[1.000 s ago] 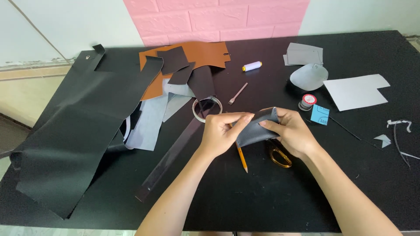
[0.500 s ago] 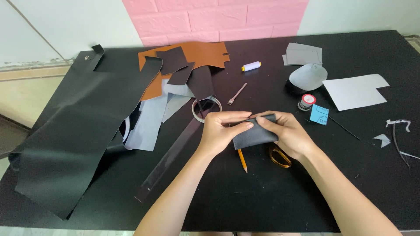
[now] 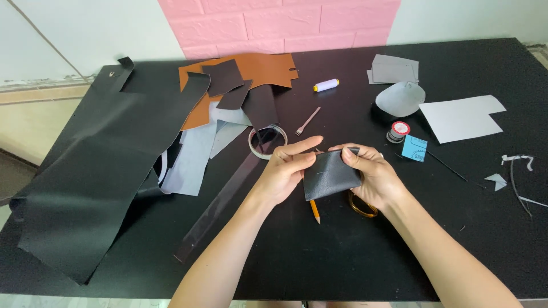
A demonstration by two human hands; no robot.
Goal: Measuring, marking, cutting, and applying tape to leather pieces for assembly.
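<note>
Item: small dark leather piece (image 3: 331,179), mid-table, near edge of the clutter. A second ago it bulged open between the hands; now it is pressed flat and folded. Left hand (image 3: 285,171) pinches its left edge, right hand (image 3: 374,177) grips its right side. Pencil (image 3: 314,210) and scissors (image 3: 362,205) lie just beneath.

Left hand (image 3: 285,171) and right hand (image 3: 374,177) pinch a dark leather piece (image 3: 330,179).
</note>
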